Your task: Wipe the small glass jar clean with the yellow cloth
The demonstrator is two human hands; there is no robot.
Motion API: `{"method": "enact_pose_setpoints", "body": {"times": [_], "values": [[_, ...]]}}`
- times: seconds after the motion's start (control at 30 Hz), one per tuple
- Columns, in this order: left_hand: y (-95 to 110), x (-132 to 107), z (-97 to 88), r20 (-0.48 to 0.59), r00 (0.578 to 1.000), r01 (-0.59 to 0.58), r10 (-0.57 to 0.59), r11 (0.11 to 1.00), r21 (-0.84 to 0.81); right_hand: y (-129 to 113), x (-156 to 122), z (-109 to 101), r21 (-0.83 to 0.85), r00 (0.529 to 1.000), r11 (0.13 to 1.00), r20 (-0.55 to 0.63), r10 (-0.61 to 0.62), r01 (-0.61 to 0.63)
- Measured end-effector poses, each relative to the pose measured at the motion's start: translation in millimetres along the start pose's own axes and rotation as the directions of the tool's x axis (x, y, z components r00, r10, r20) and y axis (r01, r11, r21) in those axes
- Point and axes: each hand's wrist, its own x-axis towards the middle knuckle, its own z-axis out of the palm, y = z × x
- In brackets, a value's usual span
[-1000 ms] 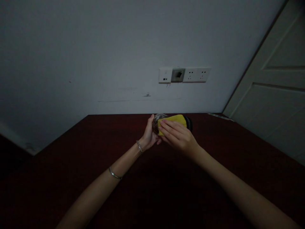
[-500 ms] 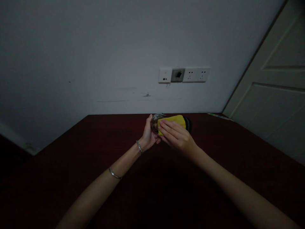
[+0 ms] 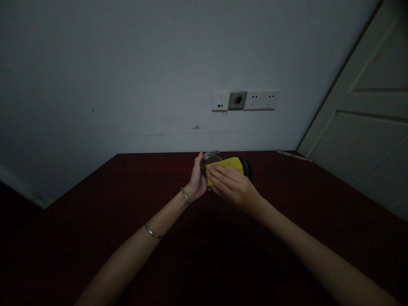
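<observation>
My left hand (image 3: 198, 180) is wrapped around the left side of a round, shiny glass dish (image 3: 213, 158), its thumb up along the rim. The dish looks see-through with a ridged edge, and its lower right part is hidden. In my right hand (image 3: 234, 185) is a folded yellow cloth (image 3: 235, 162) with a dark grey-black end (image 3: 246, 168). My right fingers lie together on top of the cloth, pressing it against the near side of the dish. Both hands are above the far part of a dark red table.
The dark red table (image 3: 153, 174) ends at a pale wall (image 3: 153, 76) bearing a row of sockets and switches (image 3: 259, 100). A panelled door (image 3: 372, 123) stands on the right. A thin flat strip (image 3: 293, 156) lies at the table's far right corner.
My right hand and the yellow cloth have slid slightly left and toward me across the dish, uncovering more of its upper part. My left hand stays almost in place around the dish.
</observation>
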Motion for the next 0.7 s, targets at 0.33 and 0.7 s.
{"method": "enact_pose_setpoints", "body": {"times": [0.33, 0.7], "values": [[4, -4, -3.9, 0.085, 0.996, 0.037, -0.040, 0.999, 0.039, 15, 4, -14, -0.088, 0.999, 0.996, -0.047, -0.009, 0.005], [0, 1, 2.6, -0.058, 0.997, -0.056, 0.053, 0.997, -0.054, -1, 0, 2, -0.054, 0.999, 0.998, -0.018, -0.031, 0.030]]}}
